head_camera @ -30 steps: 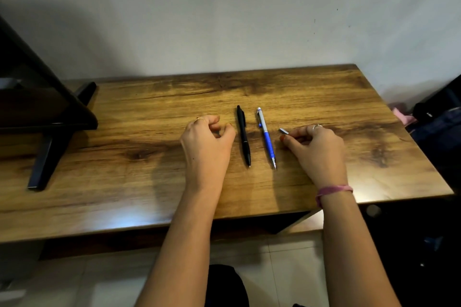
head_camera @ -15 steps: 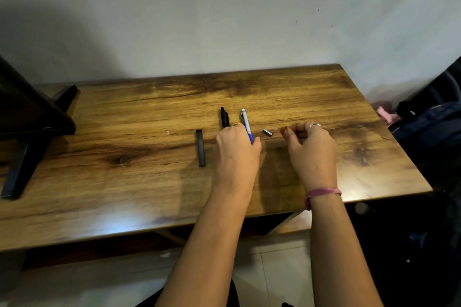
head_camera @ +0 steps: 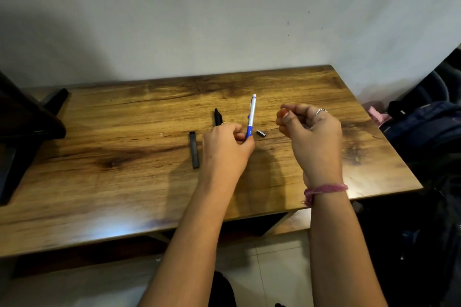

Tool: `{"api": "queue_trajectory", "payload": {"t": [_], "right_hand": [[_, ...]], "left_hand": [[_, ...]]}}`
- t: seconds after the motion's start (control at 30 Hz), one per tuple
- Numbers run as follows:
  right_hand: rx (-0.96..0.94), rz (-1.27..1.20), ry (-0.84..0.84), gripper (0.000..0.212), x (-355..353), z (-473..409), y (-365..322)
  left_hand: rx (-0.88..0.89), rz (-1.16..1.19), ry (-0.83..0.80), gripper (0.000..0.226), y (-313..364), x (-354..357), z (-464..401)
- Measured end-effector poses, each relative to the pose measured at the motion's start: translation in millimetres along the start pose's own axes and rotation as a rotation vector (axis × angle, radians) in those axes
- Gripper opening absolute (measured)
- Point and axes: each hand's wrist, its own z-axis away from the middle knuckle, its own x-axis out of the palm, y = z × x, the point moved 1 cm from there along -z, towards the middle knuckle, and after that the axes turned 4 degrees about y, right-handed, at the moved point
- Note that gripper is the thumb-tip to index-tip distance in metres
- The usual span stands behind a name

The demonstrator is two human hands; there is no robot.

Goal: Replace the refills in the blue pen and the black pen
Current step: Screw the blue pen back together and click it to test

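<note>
She's just lifted the blue pen [head_camera: 251, 117] in her left hand [head_camera: 225, 147]; right hand [head_camera: 310, 132] curled, contents unclear; ready to dismantle

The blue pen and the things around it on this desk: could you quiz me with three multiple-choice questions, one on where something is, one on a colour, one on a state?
1. Where does the small black bar lie?
A. On the table left of the left hand
B. Under the right hand
C. On the floor

2. What colour is the band on the right wrist?
A. Green
B. Pink
C. Yellow

3. What is the state of the blue pen?
A. Flat on the table, untouched
B. Held by the left hand, its clicker end pointing up and away
C. Pinched in the right hand

Answers:
1 A: the bar rests on the table beside the left hand.
2 B: the band is pink.
3 B: the left hand's fingers grip the pen's lower end; the right hand is apart from it.
</note>
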Motion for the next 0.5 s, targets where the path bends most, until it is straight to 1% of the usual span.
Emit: {"api": "queue_trajectory", "payload": {"t": [0.1,0.27,0.33,0.5], "right_hand": [[0.036,-0.184,-0.02,0.016,0,3,-13],[0.095,-0.452,-0.037,0.008,-6,9,-32],[0.105,-0.512,-0.071,0.008,-10,12,-38],[0.101,-0.529,-0.185,0.009,-14,17,-49]], "left_hand": [[0.048,0.16,-0.007,0.033,0,-7,4],[0.081,0.45,-0.109,0.026,-6,-18,17],[0.104,0.498,-0.136,0.027,-8,-23,20],[0.201,0.53,-0.147,0.028,-12,-32,22]]}}
